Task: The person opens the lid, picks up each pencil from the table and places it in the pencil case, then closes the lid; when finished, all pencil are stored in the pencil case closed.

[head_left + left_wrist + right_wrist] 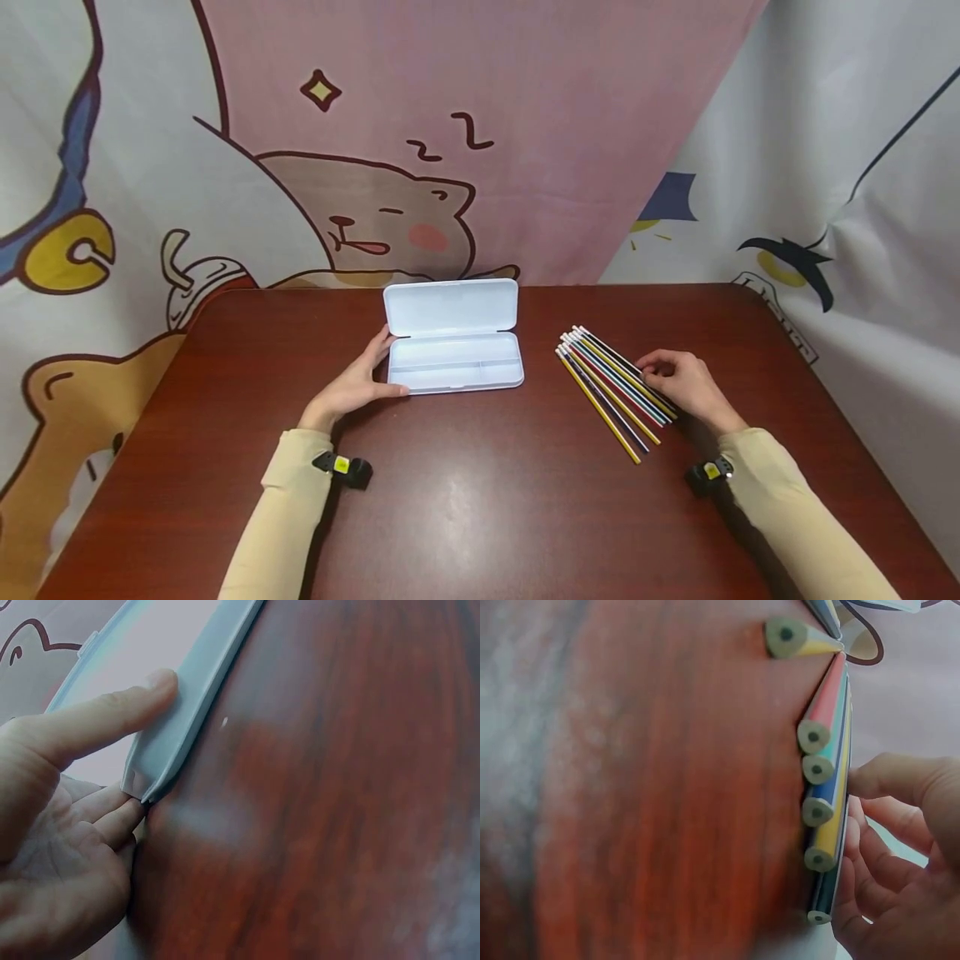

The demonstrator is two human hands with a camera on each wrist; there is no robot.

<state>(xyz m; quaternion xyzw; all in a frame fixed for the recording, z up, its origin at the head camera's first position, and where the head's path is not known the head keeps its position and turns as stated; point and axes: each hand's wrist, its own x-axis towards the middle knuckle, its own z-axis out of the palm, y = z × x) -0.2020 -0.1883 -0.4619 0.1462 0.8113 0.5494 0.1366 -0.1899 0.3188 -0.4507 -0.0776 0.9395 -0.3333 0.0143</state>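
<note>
A pale blue pencil case (455,364) lies with its lid (450,307) raised; its inside is divided into compartments. My left hand (354,382) grips the case's left end, thumb over the front rim (196,697) and the other fingers around the end wall. To the right, a fanned row of coloured pencils (611,387) lies with white ends away from me. Flat unsharpened ends show in the right wrist view. My right hand (684,383) bends over the row's right edge, thumb and fingertips pinching the black pencil (820,900) at the outside.
The dark red-brown wooden table (450,500) carries the case and pencils. Behind it hangs a cloth (570,125) printed with cartoon animals, reaching the table's back edge. Cameras are strapped to both wrists over beige sleeves.
</note>
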